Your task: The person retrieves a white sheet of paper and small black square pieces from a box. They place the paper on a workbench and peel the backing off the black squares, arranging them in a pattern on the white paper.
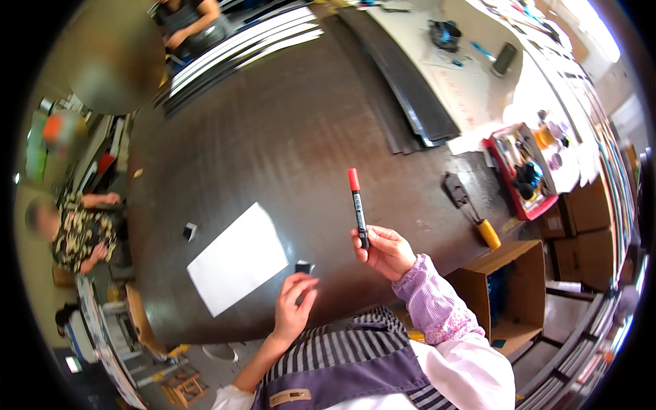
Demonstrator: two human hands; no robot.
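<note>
In my right hand (384,250) a marker pen (358,208) is pinched near its lower end. It has a red cap and a black body, and stands almost upright above the dark brown table (239,137). My left hand (295,306) hovers by the table's near edge, its fingers loosely curled and apart, with nothing seen in them. Just beyond its fingertips lies a small black piece (303,266) with a pale edge. A white sheet of paper (239,260) lies left of that hand, and another small black-and-white piece (190,232) rests farther left.
Dark flat strips (403,82) and pale strips (246,41) lie at the far side. A yellow-handled tool (486,232) and a red box of odds and ends (523,171) are at the right, above a cardboard box (502,294). Co-workers are at the left (85,232) and far edge (191,27).
</note>
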